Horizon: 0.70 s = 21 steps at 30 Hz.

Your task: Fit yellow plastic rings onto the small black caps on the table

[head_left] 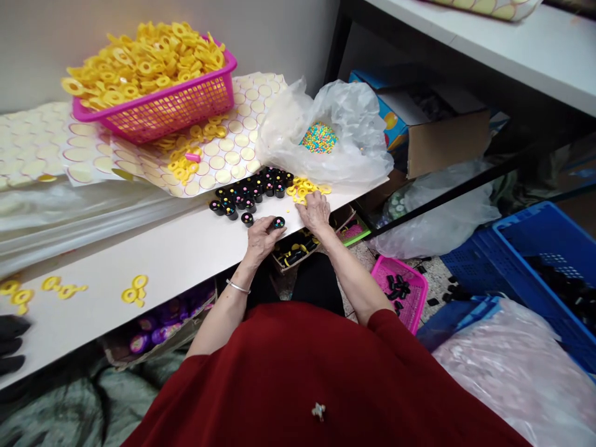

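Note:
My left hand (262, 239) is closed around a small black cup-shaped piece (279, 222) with coloured beads in its top, held just above the white table's front edge. My right hand (315, 213) rests with its fingers reaching down and somewhat apart on a small pile of yellow ring pieces (305, 187); its fingertips are partly hidden. A cluster of similar black pieces (249, 192) stands upright beyond my left hand, many with a coloured bead on top. One more black piece (247, 219) stands apart, beside my left fingers.
A pink basket (162, 108) heaped with yellow ring pieces stands at the back left on sticker sheets (237, 143). Behind the black pieces lies an open plastic bag (354, 112) of coloured beads (319, 138). Boxes, a pink basket (405, 285) and a blue crate (535, 248) crowd below right.

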Motion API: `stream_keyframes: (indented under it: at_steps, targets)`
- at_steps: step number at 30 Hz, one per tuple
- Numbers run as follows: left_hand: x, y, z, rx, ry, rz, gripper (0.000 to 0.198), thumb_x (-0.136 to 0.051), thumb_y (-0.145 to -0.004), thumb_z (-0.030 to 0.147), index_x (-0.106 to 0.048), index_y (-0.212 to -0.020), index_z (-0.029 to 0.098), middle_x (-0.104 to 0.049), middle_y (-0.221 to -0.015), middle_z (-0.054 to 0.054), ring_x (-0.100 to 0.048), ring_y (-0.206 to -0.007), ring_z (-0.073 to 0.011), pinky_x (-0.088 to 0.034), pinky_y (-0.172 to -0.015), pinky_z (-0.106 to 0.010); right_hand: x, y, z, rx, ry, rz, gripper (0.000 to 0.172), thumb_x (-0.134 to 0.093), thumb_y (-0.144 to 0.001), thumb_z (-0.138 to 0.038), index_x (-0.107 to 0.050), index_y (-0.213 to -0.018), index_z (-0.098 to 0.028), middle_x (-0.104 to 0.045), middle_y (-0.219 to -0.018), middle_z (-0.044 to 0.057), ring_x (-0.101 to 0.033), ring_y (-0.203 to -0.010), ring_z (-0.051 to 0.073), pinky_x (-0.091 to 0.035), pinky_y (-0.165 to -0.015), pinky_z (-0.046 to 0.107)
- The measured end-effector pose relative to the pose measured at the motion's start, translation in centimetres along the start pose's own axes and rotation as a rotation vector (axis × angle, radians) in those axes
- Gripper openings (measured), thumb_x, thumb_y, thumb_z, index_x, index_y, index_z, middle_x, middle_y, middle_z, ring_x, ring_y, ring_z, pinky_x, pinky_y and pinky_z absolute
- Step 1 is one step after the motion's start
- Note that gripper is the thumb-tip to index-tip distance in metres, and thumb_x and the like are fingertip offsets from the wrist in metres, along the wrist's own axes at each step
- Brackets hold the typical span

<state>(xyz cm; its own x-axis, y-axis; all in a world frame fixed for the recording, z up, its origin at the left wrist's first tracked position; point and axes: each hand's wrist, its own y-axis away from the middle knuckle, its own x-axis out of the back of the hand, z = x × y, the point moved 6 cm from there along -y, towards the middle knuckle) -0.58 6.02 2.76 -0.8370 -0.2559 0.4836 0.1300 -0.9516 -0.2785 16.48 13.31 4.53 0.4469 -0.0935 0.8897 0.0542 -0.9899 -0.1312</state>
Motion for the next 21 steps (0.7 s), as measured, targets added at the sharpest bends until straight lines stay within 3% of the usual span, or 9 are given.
stream_keyframes:
  at_steps: [3, 7, 10, 15, 21]
  targets:
    - [-0.1, 0.0, -0.2, -0.009, -0.004, -0.002, 0.027, -0.07, -0.07, 0.036, -0.07, -0.091, 0.019, -0.067, -0.082, -0.004, -0.058, -0.077, -0.0169, -0.048, -0.076, -0.031, 0.5, 0.5, -0.3, 0.054, -0.109, 0.011, 0.025, -0.054, -0.085, -0.037, -0.062, -0.096, -0.016, -0.058, -0.108, 0.014, -0.048, -0.102, 0.028, -0.041, -0.085, 0.04]
    - [-0.3, 0.0, -0.5, -0.014, 0.013, -0.01, 0.029, -0.07, -0.07, 0.038, -0.069, -0.091, 0.018, -0.066, -0.079, -0.003, -0.056, -0.074, -0.016, -0.047, -0.072, -0.03, 1.3, 2.7, -3.3, 0.329, -0.31, -0.1, 0.024, -0.054, -0.087, -0.038, -0.062, -0.097, -0.018, -0.061, -0.098, 0.008, -0.05, -0.095, 0.022, -0.04, -0.085, 0.034]
    - [-0.2, 0.1, -0.7, 0.002, 0.012, -0.026, 0.028, -0.066, -0.071, 0.036, -0.069, -0.092, 0.018, -0.066, -0.08, -0.003, -0.055, -0.073, -0.0155, -0.047, -0.071, -0.029, 1.6, 4.1, -5.2, 0.446, -0.259, -0.15, 0.025, -0.056, -0.086, -0.039, -0.063, -0.099, -0.018, -0.061, -0.099, 0.008, -0.049, -0.095, 0.023, -0.038, -0.084, 0.034]
    - [0.1, 0.1, 0.0, -0.028, 0.021, -0.047, 0.024, -0.064, -0.071, 0.03, -0.069, -0.09, 0.017, -0.067, -0.079, -0.003, -0.055, -0.072, -0.0152, -0.046, -0.071, -0.029, 1.2, 4.8, -6.3, 0.454, -0.07, -0.198, 0.025, -0.054, -0.088, -0.037, -0.064, -0.099, -0.017, -0.061, -0.102, 0.011, -0.047, -0.096, 0.025, -0.035, -0.079, 0.035]
    - [0.1, 0.0, 0.2, -0.011, 0.013, -0.051, 0.022, -0.064, -0.069, 0.027, -0.069, -0.088, 0.017, -0.068, -0.08, -0.003, -0.055, -0.073, -0.0151, -0.046, -0.072, -0.028, 0.9, 4.7, -6.3, 0.424, -0.063, -0.213, 0.023, -0.053, -0.089, -0.036, -0.063, -0.097, -0.017, -0.06, -0.101, 0.011, -0.048, -0.096, 0.025, -0.037, -0.08, 0.035]
